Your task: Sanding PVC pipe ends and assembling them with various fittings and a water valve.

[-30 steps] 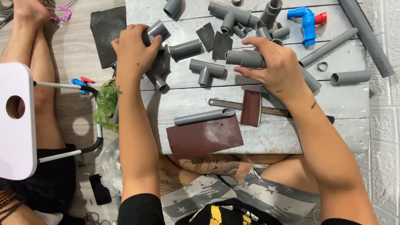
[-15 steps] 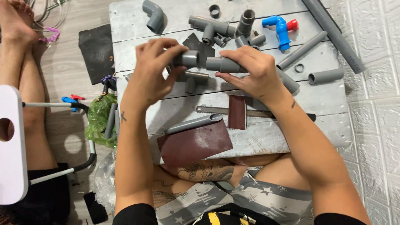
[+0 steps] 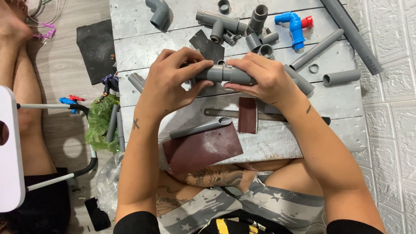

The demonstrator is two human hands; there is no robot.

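Now, pipe: grey plastic tube with a fitting, held level over the middle of the board.
Left hand: your fingers curl shut around the fitting end.
Right hand: closed around the tube end.
Handling: likely light, stiff and smooth; grip each piece close beside the joint.
Near edge: brown sandpaper, overhanging.
Far edge: loose grey fittings, blue elbow.
Containers: none in view.

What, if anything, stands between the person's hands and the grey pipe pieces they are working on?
Nothing visible does. The left hand and right hand both already grip the joined grey pipe pieces directly, above the grey board.
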